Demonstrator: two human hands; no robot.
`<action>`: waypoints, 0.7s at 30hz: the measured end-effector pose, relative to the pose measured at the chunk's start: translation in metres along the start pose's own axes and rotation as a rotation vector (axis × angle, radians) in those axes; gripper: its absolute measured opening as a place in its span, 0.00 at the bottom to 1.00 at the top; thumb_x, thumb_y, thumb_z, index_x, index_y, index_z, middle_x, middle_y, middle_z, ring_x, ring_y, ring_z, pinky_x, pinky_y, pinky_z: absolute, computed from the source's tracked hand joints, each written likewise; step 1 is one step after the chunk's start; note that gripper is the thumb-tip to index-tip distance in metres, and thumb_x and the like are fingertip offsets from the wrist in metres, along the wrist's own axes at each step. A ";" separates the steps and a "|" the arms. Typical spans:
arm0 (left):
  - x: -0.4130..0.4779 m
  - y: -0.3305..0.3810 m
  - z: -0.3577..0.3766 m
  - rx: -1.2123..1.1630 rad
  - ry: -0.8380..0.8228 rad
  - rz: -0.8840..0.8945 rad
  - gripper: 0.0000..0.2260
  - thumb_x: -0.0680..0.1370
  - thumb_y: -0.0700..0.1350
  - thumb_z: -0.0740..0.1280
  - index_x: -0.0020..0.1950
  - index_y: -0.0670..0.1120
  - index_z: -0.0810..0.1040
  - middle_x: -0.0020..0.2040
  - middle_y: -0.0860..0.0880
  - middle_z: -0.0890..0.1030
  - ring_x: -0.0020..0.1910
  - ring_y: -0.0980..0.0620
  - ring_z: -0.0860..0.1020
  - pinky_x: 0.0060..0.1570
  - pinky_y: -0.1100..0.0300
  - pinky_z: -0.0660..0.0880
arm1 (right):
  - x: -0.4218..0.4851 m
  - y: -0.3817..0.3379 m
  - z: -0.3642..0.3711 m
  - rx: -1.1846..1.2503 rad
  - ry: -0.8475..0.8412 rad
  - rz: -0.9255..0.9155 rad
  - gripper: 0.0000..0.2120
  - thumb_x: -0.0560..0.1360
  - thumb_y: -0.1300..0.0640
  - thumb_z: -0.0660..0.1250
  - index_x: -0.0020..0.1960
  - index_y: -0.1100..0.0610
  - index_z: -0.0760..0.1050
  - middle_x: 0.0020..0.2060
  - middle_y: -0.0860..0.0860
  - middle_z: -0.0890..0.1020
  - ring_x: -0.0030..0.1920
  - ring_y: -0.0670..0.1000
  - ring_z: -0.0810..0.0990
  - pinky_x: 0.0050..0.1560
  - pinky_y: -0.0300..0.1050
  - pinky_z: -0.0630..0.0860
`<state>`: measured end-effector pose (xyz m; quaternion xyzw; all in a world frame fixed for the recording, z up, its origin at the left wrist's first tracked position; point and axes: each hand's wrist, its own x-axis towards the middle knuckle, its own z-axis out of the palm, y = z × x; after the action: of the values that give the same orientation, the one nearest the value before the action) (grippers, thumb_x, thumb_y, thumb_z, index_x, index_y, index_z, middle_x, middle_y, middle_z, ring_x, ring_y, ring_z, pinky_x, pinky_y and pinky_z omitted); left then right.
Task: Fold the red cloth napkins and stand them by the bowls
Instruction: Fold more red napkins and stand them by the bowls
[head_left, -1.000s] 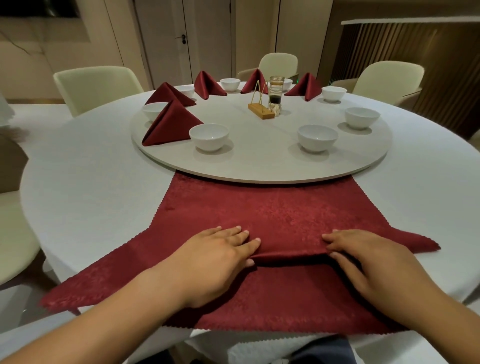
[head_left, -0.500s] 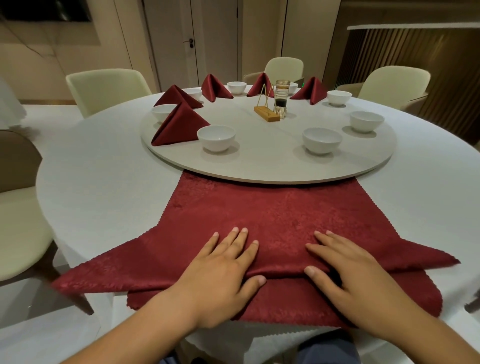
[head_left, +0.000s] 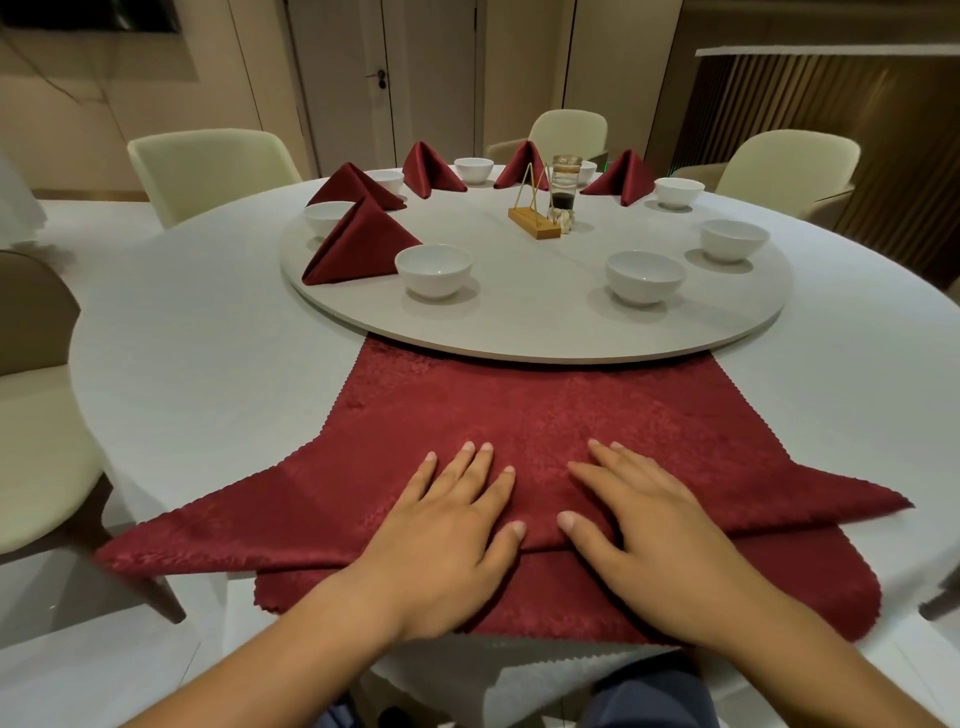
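Observation:
A large red napkin (head_left: 545, 415) lies spread on the white table in front of me, its far edge tucked under the turntable (head_left: 519, 332). A folded flap crosses its near part. My left hand (head_left: 447, 535) and my right hand (head_left: 654, 525) press flat on that flap side by side, fingers straight and spread. Several folded red napkins stand on the turntable; the nearest folded napkin (head_left: 358, 244) is beside a white bowl (head_left: 434, 270). Two more white bowls (head_left: 644, 275) (head_left: 732, 239) on the right have no napkin beside them.
A wooden stand with a gold wire triangle (head_left: 535, 213) and a glass (head_left: 564, 182) sit mid-turntable. Cream chairs (head_left: 208, 166) (head_left: 784, 166) ring the round table (head_left: 208, 364). The near table edge runs just below my wrists, with cloth hanging over it.
Both hands slid inward along the fold and flattened onto it, fingers now spread. The napkin's near edge has shifted toward the table edge. My head has risen and tilted.

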<state>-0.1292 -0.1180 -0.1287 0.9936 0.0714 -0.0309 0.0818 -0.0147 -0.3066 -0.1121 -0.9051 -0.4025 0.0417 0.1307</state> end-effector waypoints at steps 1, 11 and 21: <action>0.000 0.000 -0.001 0.001 -0.003 0.000 0.31 0.82 0.64 0.41 0.83 0.55 0.44 0.83 0.51 0.38 0.79 0.56 0.33 0.79 0.50 0.35 | 0.000 -0.005 0.005 0.000 -0.008 -0.009 0.41 0.70 0.27 0.38 0.79 0.41 0.56 0.81 0.43 0.51 0.80 0.42 0.44 0.80 0.46 0.42; 0.020 0.006 -0.019 -0.007 0.186 -0.018 0.26 0.82 0.59 0.50 0.80 0.54 0.60 0.83 0.49 0.52 0.81 0.51 0.47 0.78 0.54 0.47 | -0.005 -0.015 0.018 -0.086 -0.083 -0.005 0.38 0.71 0.33 0.32 0.81 0.40 0.41 0.81 0.45 0.38 0.79 0.45 0.32 0.79 0.52 0.34; 0.034 0.008 0.004 0.049 -0.012 0.032 0.28 0.84 0.60 0.43 0.83 0.55 0.40 0.82 0.52 0.36 0.79 0.54 0.31 0.78 0.47 0.34 | -0.005 -0.010 0.014 -0.081 -0.128 -0.024 0.30 0.81 0.38 0.40 0.81 0.42 0.38 0.79 0.44 0.35 0.77 0.45 0.29 0.78 0.51 0.33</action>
<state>-0.0947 -0.1218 -0.1336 0.9961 0.0544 -0.0372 0.0585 -0.0285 -0.3011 -0.1233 -0.9001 -0.4224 0.0816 0.0687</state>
